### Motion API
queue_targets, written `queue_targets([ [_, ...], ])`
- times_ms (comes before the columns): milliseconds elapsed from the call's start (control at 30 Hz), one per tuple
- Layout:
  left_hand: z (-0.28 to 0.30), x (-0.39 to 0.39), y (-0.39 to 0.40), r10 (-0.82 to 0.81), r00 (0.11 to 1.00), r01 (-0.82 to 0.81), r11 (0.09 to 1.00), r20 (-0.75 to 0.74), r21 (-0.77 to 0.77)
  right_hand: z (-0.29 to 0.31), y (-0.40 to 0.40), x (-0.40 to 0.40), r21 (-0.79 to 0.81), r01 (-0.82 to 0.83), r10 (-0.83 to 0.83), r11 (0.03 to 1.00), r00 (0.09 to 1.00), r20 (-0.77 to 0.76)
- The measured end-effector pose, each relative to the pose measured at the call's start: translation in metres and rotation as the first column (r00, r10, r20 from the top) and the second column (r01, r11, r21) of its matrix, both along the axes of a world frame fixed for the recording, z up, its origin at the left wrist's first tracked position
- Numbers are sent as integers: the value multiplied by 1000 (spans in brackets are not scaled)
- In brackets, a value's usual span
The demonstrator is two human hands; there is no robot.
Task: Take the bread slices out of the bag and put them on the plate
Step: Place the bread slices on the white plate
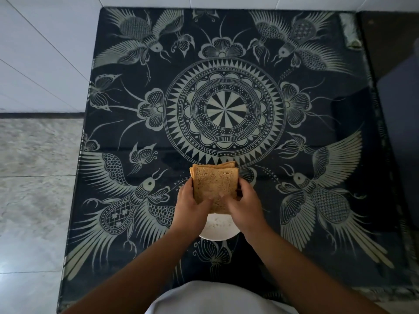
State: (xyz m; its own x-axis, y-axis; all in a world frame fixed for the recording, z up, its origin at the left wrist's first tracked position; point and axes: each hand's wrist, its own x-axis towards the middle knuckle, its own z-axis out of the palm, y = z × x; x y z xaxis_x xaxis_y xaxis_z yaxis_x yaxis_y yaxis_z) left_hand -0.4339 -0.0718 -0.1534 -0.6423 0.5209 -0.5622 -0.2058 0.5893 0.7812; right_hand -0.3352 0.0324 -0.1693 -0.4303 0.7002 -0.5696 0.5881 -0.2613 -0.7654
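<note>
Bread slices (214,186) sit stacked between both my hands, held above a white plate (217,227) near the tabletop's (226,64) near edge. My left hand (192,207) grips the stack's left side, my right hand (243,206) its right; the bag isn't visible.

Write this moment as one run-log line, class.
left hand: holds bread slices | right hand: holds same stack | plate: below hands, crumbs only | bag: not visible

Dim, soft indoor light leaves the dark patterned tablecloth (226,109) murky, the pale floor tiles (34,53) at left brightest, with wide-angle bending and slight blur toward the edges.
</note>
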Motion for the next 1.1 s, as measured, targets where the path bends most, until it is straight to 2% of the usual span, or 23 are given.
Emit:
queue_targets([
  [200, -5, 2, -2, -35, 998, 31, 996, -45, -85, 1, -8, -3, 76, -10, 3, 997, 995, 98],
  [467, -2, 11, -11, -44, 999, 44, 999, -12, -10, 7, -19, 11, 83, 0, -1, 997, 1000, 8],
  [700, -3, 15, -16, -51, 998, 50, 998, 37, 40, 7, -19, 14, 81, -15, 14, 997, 1000, 18],
  [967, -4, 15, -22, -97, 995, 96, 995, 28, 30, 6, -23, 21, 96, -20, 19, 995, 1000, 5],
  [1100, -6, 17, -26, -27, 1000, 27, 1000, -9, -8, 10, -24, 25, 149, -6, 9, 989, 1000, -19],
])
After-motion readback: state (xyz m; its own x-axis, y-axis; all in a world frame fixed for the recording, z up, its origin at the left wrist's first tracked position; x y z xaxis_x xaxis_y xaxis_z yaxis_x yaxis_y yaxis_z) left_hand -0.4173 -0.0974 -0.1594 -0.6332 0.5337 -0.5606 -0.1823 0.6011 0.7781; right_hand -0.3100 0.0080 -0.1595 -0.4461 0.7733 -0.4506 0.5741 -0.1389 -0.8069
